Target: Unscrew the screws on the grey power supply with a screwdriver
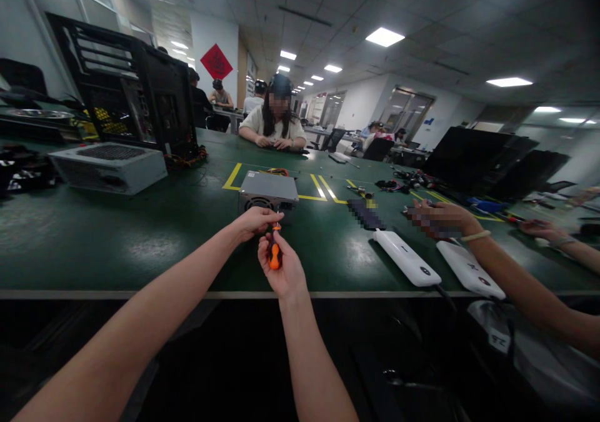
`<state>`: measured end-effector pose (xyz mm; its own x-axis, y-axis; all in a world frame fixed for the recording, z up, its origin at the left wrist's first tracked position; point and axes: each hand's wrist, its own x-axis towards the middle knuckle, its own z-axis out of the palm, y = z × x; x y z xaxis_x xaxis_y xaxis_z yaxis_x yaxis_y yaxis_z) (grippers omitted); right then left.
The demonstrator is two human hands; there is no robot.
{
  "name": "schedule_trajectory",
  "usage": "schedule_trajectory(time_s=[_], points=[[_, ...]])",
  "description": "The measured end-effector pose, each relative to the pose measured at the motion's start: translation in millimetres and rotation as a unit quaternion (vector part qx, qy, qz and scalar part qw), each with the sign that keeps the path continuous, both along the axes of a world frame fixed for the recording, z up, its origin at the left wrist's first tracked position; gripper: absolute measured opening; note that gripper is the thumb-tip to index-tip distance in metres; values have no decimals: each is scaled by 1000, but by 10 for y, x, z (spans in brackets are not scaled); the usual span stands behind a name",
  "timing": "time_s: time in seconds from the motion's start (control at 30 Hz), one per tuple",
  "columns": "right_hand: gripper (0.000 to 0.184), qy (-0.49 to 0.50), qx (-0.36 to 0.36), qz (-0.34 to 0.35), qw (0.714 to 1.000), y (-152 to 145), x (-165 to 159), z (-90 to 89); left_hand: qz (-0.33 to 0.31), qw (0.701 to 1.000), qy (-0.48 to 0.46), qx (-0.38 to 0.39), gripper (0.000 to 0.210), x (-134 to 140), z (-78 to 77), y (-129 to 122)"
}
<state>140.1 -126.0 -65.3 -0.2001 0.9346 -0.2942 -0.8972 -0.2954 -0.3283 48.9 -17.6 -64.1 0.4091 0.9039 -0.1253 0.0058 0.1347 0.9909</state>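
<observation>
A grey power supply unit [272,185] rests on the green table in front of me, its fan grille side facing me. My right hand [291,271] is wrapped round the orange and black handle of a screwdriver [275,258]. The tool points away from me, towards the unit's near face. My left hand [253,223] is closed, with thumb and fingertips pinched at the screwdriver's thin shaft, just short of the unit. Whether the tip touches a screw is too small to tell.
A black computer case [162,103] and another power supply [112,167] stand left. Right are white power banks [407,258], cables [412,178] and dark monitors [462,159]. A co-worker's hand [443,219] holds a blurred object at right. Another person [276,119] sits across the table.
</observation>
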Motion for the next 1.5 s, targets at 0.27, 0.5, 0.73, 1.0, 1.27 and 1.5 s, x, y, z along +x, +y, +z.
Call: schedule_trajectory(time_s=[0.27,0.5,0.73,1.0,1.27,1.5], points=[[33,39,2,14,999,-8,22,30,-37,999,-16,2,28,-8,34,-48],[13,-101,36,-115,988,-24,-30,8,10,999,21,49,35,73,-22,-15],[27,-8,-9,48,999,-40,106,99,182,877,245,372,35,-27,52,-66],[19,35,-9,15,999,-1,93,52,263,704,266,604,21,-76,81,-75],[29,35,31,43,998,0,87,3,217,705,320,594,26,-82,4,7],[25,35,21,26,999,2,82,-16,214,710,330,584,27,-90,17,-11]])
